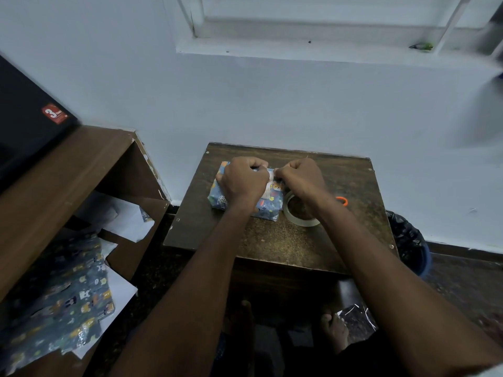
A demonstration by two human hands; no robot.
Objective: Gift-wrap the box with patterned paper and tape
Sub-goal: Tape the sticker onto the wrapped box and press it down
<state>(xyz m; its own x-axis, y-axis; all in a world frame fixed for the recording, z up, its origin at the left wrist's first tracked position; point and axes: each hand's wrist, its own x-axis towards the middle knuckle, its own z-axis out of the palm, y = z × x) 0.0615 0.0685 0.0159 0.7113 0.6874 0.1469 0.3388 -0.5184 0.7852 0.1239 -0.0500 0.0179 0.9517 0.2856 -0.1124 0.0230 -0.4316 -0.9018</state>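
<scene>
A box wrapped in blue animal-patterned paper (268, 206) lies on the small dark wooden table (285, 240). My left hand (242, 178) rests over the box's top with its fingers curled down onto the paper. My right hand (302, 174) is curled at the box's far right edge and pinches a pale strip, apparently tape, against the paper. A roll of clear tape (299, 213) lies flat on the table just right of the box, partly under my right forearm. Much of the box's top is hidden by my hands.
Orange-handled scissors (342, 200) peek out behind my right forearm. Spare patterned paper sheets (62, 300) lie on a brown shelf unit (81, 164) to the left. A bin with a black liner (408, 240) stands right of the table. The wall is close behind.
</scene>
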